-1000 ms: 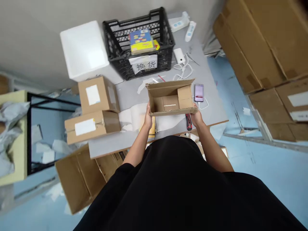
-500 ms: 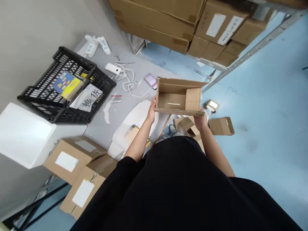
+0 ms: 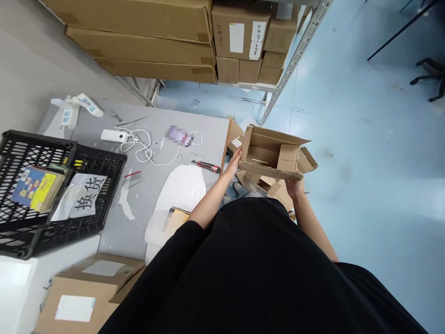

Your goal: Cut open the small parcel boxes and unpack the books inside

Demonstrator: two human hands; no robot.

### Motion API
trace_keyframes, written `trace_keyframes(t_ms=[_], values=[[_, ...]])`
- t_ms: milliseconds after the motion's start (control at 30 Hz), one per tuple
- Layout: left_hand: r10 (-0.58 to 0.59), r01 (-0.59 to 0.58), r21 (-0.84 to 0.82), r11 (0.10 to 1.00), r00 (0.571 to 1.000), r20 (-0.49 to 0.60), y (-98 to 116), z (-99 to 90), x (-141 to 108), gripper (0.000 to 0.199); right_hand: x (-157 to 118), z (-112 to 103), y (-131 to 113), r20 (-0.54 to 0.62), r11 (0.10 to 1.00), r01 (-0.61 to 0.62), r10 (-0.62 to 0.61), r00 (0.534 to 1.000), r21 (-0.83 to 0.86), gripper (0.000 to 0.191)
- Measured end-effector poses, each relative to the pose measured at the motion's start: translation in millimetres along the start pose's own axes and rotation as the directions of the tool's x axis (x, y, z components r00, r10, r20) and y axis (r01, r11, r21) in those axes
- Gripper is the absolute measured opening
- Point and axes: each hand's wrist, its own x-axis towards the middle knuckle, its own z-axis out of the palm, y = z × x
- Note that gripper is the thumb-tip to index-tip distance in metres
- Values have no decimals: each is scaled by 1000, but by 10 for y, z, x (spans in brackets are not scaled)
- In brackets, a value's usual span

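An open cardboard box (image 3: 261,150) is held up in front of my body, past the right edge of the table. My left hand (image 3: 234,161) grips its left end, and my right hand (image 3: 295,184) grips the lower right corner, its fingers partly hidden by the cardboard. The inside shows bare walls, a folded flap and a light strip on the bottom. Below the box, several opened cardboard boxes (image 3: 282,192) lie on the floor near my feet.
The grey table (image 3: 118,234) bears a black crate (image 3: 114,160) with booklets, a utility knife (image 3: 206,166), a white cable (image 3: 149,153), a phone-like blurred object (image 3: 179,135) and white sheeting (image 3: 186,185). Ahead, a metal shelf post (image 3: 295,58) stands beside stacked cartons (image 3: 156,44). Labelled cartons (image 3: 81,283) sit lower left.
My view has turned to the right. Both hands have carried the cardboard box rightward, away from the table and over the floor. The utility knife on the table has come into view.
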Motion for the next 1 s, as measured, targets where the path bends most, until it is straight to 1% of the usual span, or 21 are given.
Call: trace_keyframes(t_ms=[100,133,167,200,233,267,333,400,467,567,633,700,767,833,900,1000], values=[[-4,3,29,1000,999,33,-39,54,98,54,94,-306,157,-61,999,-13,15,998,33,35],[-3,2,44,999,1000,24,-57,50,114,54,120,-431,231,-105,998,-46,49,993,30,38],[-4,4,62,998,1000,8,-75,36,120,53,145,-558,307,-159,994,-107,107,981,8,39],[-8,9,78,997,1000,-9,-93,13,118,53,171,-679,379,-204,989,-148,140,969,-25,40],[-15,17,91,996,1000,-22,-109,-15,109,52,200,-785,438,-248,983,-176,159,956,-48,39],[-23,26,101,995,999,-32,-124,-47,93,51,235,-867,481,-261,980,-189,169,950,-55,38],[-39,45,108,993,998,-57,-145,-110,50,50,323,-935,506,-269,980,-194,175,947,-47,36],[-60,69,101,992,994,-89,-162,-165,-2,48,433,-855,458,-232,983,-180,169,958,-27,34],[-90,102,86,991,987,-132,-183,-217,-63,48,550,-640,373,-155,986,-163,158,975,-25,34],[-117,134,65,989,970,-214,-236,-312,-187,49,683,-149,271,12,982,-167,169,986,-90,32],[-104,121,41,992,951,-290,-276,-402,-314,49,722,224,255,126,969,-176,199,972,-176,31],[-92,101,4,995,918,-385,-302,-515,-493,49,721,591,274,233,950,-177,239,943,-258,32],[-92,82,-43,996,867,-490,-315,-646,-729,50,697,934,306,327,927,-168,282,902,-335,32],[-111,64,-99,993,799,-591,-330,-783,-1021,49,660,1258,335,402,898,-132,314,860,-421,31],[-149,53,-160,986,717,-681,-374,-915,-1357,49,610,1575,363,461,864,-69,331,823,-498,30],[-223,47,-241,969,577,-786,-523,-1074,-1894,52,474,2050,442,531,819,13,360,767,-574,29]])
